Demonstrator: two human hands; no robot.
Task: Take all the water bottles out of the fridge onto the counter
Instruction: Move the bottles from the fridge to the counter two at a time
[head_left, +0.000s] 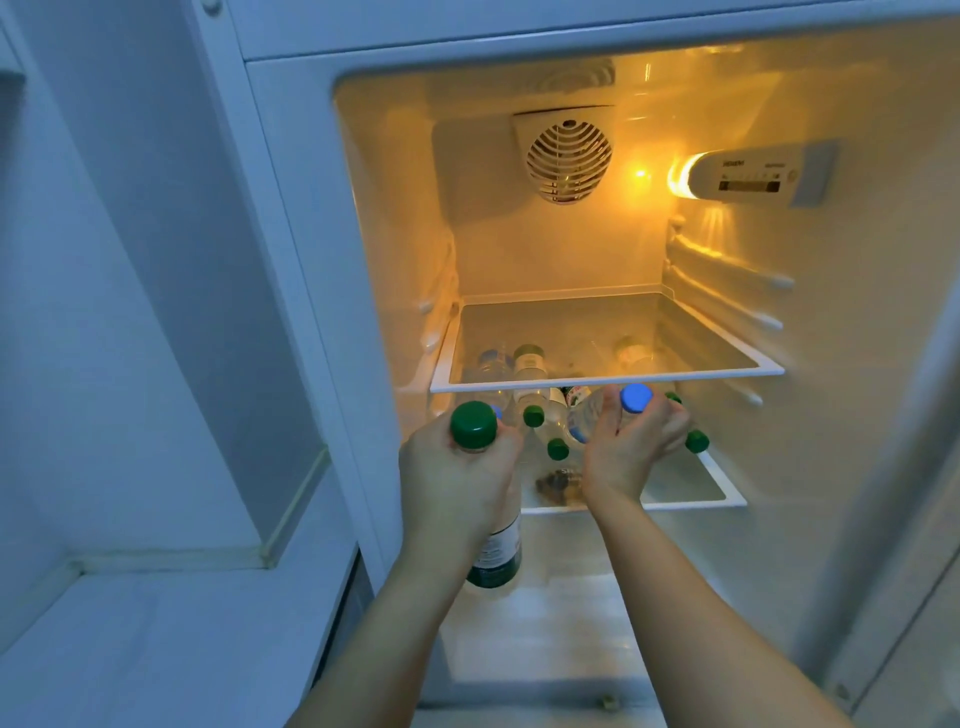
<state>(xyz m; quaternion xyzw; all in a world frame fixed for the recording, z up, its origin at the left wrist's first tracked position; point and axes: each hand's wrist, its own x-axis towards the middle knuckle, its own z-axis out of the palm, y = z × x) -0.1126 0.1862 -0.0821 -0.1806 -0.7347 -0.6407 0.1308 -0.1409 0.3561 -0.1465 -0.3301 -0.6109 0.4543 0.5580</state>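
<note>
— Where are the hands?

— Both are at the front of the open fridge. The left hand is curled round the neck of a green-capped bottle, which hangs upright in front of the lower shelf, its label showing below the wrist. The right hand grips a blue-capped bottle by the neck, just under the front edge of the upper glass shelf.

— What else is on that lower shelf?

— More bottles stand there. Three green caps show between the two hands, and another green cap sits just right of the right hand's fingers. Through the glass above, a few bottle shoulders and labels show faintly; how many there are, I cannot tell.

— Anything in the way?

— The upper shelf's rim hangs close over the bottle tops, and the standing bottles crowd near both hands.

— And around the fridge?

— A round fan grille on the back wall, a lit control panel on the right wall, and a pale counter at the lower left, beside the fridge.
</note>
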